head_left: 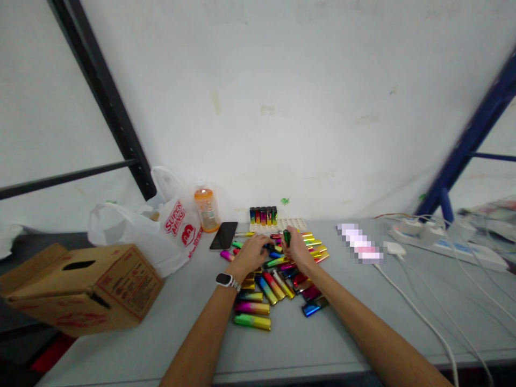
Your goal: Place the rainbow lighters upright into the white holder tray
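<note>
White wall (282, 113) rises behind a grey table (189, 333), where glossy, many-coloured lighters (271, 289) lie loosely heaped around a person's two hands. The right hand (298, 250) is closed around a dark green lighter (287, 236) at the heap's far side; the left hand (253, 252) curls over the pieces beside it, and whether its fingers grip anything cannot be made out. Just beyond, near the wall, more lighters stand upright in a row (263, 215) at the left end of a pale tray (296, 222). That row looks like the weak point: a stray knuckle could tip one into its neighbours. Smooth sides and loose stacking mean the heap may slide if a low piece is pulled out. Close to the right forearm, a blue lighter (314, 307) could be swept aside by the arm, while a wide leftward reach might nudge the phone (224, 236) or topple the orange bottle (207, 208).
</note>
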Available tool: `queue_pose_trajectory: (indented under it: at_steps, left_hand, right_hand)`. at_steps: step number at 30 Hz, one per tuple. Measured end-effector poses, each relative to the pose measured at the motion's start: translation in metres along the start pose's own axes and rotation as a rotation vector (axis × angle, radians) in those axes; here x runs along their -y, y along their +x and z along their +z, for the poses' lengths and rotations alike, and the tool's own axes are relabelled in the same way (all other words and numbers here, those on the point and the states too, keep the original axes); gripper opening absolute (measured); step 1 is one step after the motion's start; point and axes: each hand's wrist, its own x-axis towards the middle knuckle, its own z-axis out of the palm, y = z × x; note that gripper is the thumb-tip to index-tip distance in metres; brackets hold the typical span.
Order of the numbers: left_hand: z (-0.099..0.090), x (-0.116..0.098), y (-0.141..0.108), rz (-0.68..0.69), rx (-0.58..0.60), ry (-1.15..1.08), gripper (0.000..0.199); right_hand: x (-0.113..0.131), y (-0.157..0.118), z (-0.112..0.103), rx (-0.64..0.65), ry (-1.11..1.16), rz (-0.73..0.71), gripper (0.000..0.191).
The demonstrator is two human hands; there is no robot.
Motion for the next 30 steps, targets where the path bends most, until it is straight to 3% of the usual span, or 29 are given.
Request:
queue_pose_trajectory:
  at_steps: [4,8,11,19,22,30]
  left_hand:
    - [-0.002,-0.003,-0.001,-0.052,0.048,0.039,0.034]
    - [-0.002,0.000,0.000,-0.070,0.066,0.075,0.031]
    - [0.000,0.004,0.000,-0.085,0.056,0.084,0.030]
    - [0.000,0.011,-0.001,-0.137,0.052,0.089,0.022]
    - [-0.004,0.011,-0.003,-0.150,0.055,0.137,0.020]
    - [-0.011,0.001,-0.005,-0.172,0.139,0.228,0.021]
  right_hand:
    - [0.003,-0.002,0.000,-0.065,0.018,0.039,0.053]
    - [0.011,-0.006,0.001,-0.013,0.129,0.171,0.062]
    - [0.013,-0.007,0.002,-0.025,0.138,0.191,0.062]
    - [0.008,-0.004,0.002,-0.109,-0.010,0.052,0.054]
    - [0.008,-0.005,0.003,-0.086,0.066,0.054,0.052]
    - [-0.002,0.003,0.001,0.028,-0.005,-0.238,0.035]
